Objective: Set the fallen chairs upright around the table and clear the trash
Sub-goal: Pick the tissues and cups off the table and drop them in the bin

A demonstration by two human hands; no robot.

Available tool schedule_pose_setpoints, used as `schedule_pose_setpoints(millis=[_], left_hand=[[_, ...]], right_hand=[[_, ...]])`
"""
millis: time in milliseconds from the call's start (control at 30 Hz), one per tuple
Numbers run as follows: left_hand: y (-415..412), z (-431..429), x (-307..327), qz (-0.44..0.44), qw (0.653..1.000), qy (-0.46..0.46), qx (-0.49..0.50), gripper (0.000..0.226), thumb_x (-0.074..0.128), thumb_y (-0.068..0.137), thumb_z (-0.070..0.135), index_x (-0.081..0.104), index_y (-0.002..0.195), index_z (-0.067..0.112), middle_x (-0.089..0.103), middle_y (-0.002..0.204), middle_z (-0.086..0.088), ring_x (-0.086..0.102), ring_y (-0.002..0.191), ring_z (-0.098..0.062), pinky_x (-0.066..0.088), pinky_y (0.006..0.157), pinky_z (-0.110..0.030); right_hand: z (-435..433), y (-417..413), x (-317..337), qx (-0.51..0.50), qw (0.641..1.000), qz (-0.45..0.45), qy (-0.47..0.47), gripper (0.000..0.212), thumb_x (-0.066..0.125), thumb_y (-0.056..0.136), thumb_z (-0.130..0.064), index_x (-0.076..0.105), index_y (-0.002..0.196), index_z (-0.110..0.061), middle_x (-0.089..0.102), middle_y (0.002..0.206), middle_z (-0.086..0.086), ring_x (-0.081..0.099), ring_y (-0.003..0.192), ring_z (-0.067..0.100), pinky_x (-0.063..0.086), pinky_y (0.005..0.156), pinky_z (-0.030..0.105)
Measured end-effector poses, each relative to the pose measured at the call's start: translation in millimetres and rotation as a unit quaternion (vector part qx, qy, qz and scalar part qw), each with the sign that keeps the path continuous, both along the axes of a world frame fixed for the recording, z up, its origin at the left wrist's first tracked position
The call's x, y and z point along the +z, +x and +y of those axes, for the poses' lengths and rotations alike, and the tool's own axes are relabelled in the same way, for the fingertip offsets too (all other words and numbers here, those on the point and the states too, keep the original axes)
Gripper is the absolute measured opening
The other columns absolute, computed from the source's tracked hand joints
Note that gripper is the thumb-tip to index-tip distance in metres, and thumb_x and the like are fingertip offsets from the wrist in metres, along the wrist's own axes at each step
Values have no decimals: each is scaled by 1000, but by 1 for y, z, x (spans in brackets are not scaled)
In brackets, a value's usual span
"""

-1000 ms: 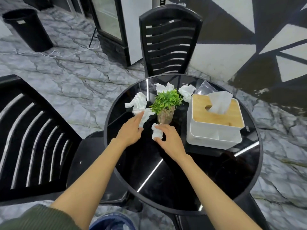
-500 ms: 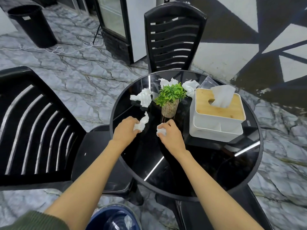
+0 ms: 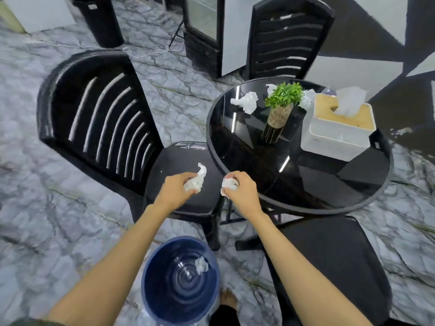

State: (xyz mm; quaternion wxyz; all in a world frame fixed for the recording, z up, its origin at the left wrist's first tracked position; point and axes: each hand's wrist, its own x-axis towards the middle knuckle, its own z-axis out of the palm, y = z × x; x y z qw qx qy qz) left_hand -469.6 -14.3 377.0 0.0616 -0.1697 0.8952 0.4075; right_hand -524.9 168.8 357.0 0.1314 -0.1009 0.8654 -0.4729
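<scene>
My left hand (image 3: pixel 174 191) is closed around a crumpled white tissue (image 3: pixel 196 180), held over the seat of the black chair (image 3: pixel 98 114) at the left. My right hand (image 3: pixel 242 191) grips a second crumpled tissue (image 3: pixel 228 184) at the near-left edge of the round black glass table (image 3: pixel 329 203). More crumpled tissues lie on the table: one (image 3: pixel 247 102) left of the small potted plant (image 3: pixel 281 107), others partly hidden behind it. A blue bin (image 3: pixel 181 283) stands on the floor below my hands with one tissue inside. Three black chairs stand upright around the table.
A white tissue box with a wooden lid (image 3: pixel 339 123) sits on the table's right side. A black chair (image 3: pixel 287 38) stands at the far side, another seat (image 3: pixel 329 262) at the near right. A tall black bin (image 3: pixel 101 22) and a glass-door fridge (image 3: pixel 204 31) stand behind.
Both hands closed on tissues and drew back from beside the plant to the table's near-left edge. My view swung left and down, bringing the blue bin into sight.
</scene>
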Motion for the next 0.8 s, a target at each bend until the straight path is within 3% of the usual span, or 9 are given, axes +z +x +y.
schedule_pose_setpoints(millis=[67, 200, 433, 567, 667, 800], left_hand=[[37, -7, -21, -20, 1000, -5, 9, 46, 71, 77, 15, 60, 121, 15, 66, 118, -6, 61, 107, -21, 42, 88, -22], [95, -15, -80, -76, 996, -28, 24, 47, 70, 77, 18, 59, 123, 15, 64, 124, -9, 59, 114, -24, 40, 93, -26], [174, -8, -227, -153, 987, -14, 42, 50, 68, 80, 19, 53, 127, 9, 58, 132, -10, 54, 120, -27, 40, 100, -33], [205, 2, -294, -175, 983, -13, 61, 54, 68, 80, 23, 51, 130, 12, 54, 136, -10, 50, 123, -28, 39, 104, -36], [214, 6, -316, -154, 983, -20, 103, 51, 70, 79, 20, 53, 126, 13, 56, 129, -11, 57, 111, -28, 41, 97, -33], [213, 7, -303, -140, 984, -24, 109, 50, 70, 79, 21, 54, 124, 11, 57, 125, -13, 56, 112, -28, 41, 96, -31]], right_hand=[[-12, 35, -22, 23, 1000, -7, 7, 34, 68, 75, -7, 60, 108, -11, 56, 107, 2, 51, 100, 15, 37, 83, 21], [-26, 93, -86, 53, 996, -57, 31, 38, 69, 73, -6, 61, 111, -9, 58, 109, 7, 53, 99, 18, 31, 76, 14], [-39, 157, -236, 88, 986, -129, 59, 36, 71, 75, -8, 62, 109, -8, 59, 109, 6, 57, 107, 26, 45, 91, 33], [-36, 182, -310, 129, 980, -130, 78, 42, 71, 75, -11, 59, 115, -11, 59, 119, 9, 57, 110, 25, 42, 86, 26], [-34, 190, -339, 163, 974, -134, 83, 56, 73, 76, -16, 50, 127, -9, 55, 131, 8, 49, 122, 24, 37, 98, 30], [-30, 189, -326, 156, 975, -137, 74, 47, 73, 78, -16, 55, 121, -9, 58, 127, 9, 52, 118, 24, 39, 94, 27]])
